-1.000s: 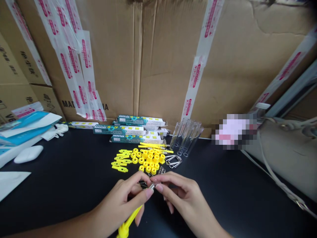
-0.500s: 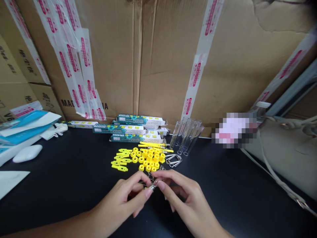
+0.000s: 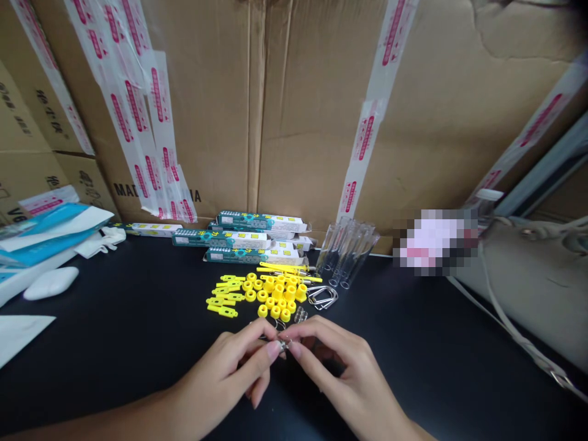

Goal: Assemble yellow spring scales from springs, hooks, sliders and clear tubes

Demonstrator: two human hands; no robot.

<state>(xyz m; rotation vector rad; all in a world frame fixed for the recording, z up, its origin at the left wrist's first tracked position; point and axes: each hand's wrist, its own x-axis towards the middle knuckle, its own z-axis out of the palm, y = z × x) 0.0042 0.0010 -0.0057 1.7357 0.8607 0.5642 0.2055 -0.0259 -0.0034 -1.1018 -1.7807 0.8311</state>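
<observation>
Thumb and forefinger of my left hand (image 3: 239, 364) pinch a small shiny metal piece (image 3: 283, 346), too small to name more exactly. From the other side, my right hand (image 3: 342, 361) holds the same piece between its fingertips, which almost meet the left ones. Thin wire rings (image 3: 278, 324) show just behind the fingers, partly covered by them. Beyond lie yellow flat slotted pieces (image 3: 223, 311), yellow rings (image 3: 250, 296), yellow caps (image 3: 278, 292) and yellow rods (image 3: 280, 267). Some small shiny cylinders (image 3: 301, 315) lie by my right fingers, near oblong metal loops (image 3: 323, 297).
Clear tubes (image 3: 344, 260) lean behind the parts. Slim printed boxes (image 3: 250, 253) are stacked before a large cardboard box (image 3: 312, 141). On the left are blue-and-white packages (image 3: 50, 236) and a white rounded case (image 3: 51, 283); a beige bag (image 3: 537, 288) stands right.
My fingertips have shifted slightly around the metal piece and drawn closer together. The small shiny cylinders behind my right fingers show more fully. The laid-out parts have not moved.
</observation>
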